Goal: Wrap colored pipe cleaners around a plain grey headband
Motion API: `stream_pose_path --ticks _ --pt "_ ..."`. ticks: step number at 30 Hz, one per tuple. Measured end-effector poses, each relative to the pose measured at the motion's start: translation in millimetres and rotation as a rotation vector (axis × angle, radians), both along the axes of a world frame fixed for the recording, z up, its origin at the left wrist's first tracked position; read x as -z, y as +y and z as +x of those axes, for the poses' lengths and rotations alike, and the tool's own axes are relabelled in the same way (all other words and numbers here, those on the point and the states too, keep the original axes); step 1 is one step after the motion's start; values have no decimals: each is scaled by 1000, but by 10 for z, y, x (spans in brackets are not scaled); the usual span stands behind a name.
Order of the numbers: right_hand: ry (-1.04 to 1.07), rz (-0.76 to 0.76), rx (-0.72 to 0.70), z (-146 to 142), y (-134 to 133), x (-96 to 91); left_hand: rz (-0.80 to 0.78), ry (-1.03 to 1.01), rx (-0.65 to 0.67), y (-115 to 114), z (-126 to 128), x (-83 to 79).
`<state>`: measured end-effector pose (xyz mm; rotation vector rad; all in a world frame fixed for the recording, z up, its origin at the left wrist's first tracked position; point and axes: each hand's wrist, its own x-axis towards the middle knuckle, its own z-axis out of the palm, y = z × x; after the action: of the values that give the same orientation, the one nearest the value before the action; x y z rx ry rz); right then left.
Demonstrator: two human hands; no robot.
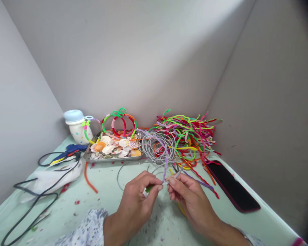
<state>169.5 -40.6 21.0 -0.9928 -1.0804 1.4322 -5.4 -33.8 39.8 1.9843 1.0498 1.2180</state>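
Observation:
My left hand (137, 198) is closed in a pinch, thumb against forefinger, on the lower end of a light purple pipe cleaner (166, 164) that stands up from the fingertips. Opposite it, my right hand (191, 201) pinches a pale grey wire (179, 172). The fingertips of both hands are close together, and the wire meets the purple piece between them. Just beyond the hands lies a loose coil of grey wire (143, 147). Something green shows partly under the left fingers, too hidden to name.
A metal tray (113, 159) holds seashells, with pipe cleaner rings (136, 127) on top. Behind right is a heap of colourful pipe cleaners (187, 126). A phone (234, 188) lies at right. At left are a white cup (78, 131), a blue tool (72, 149) and a black cable (37, 198).

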Motion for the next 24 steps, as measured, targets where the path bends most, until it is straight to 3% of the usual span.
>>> stream_pose_path --ticks 7,17,24 --pt "-67 36 -17 21 6 29 -115 22 3 -5 3 -25" --pt "-209 88 -12 47 53 -86 -294 15 18 40 14 -77" --pt "-225 95 -17 49 64 -112 -276 39 23 59 11 -58"
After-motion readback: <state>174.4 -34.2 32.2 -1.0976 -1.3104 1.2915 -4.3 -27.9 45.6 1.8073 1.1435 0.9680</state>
